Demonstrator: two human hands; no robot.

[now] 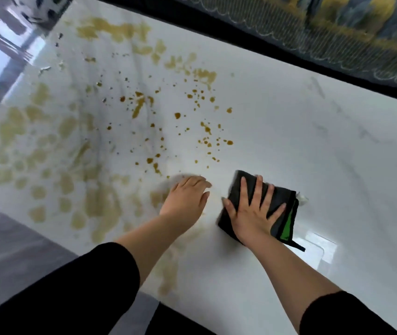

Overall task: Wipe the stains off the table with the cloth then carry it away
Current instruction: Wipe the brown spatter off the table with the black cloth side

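Note:
A glossy white marble table (313,146) fills the view. Brown stains (144,105) lie as droplets in its middle and as pale smears across its left half. A folded black cloth with a green patch (286,221) lies on the table near the front. My right hand (253,211) presses flat on the cloth with fingers spread. My left hand (187,197) rests palm down on the bare table just left of the cloth, at the edge of the smears, holding nothing.
A dark patterned rug or sofa edge (313,25) runs along the table's far side. Grey floor (4,250) shows at the lower left past the table's near edge. The right half of the table shows no stains.

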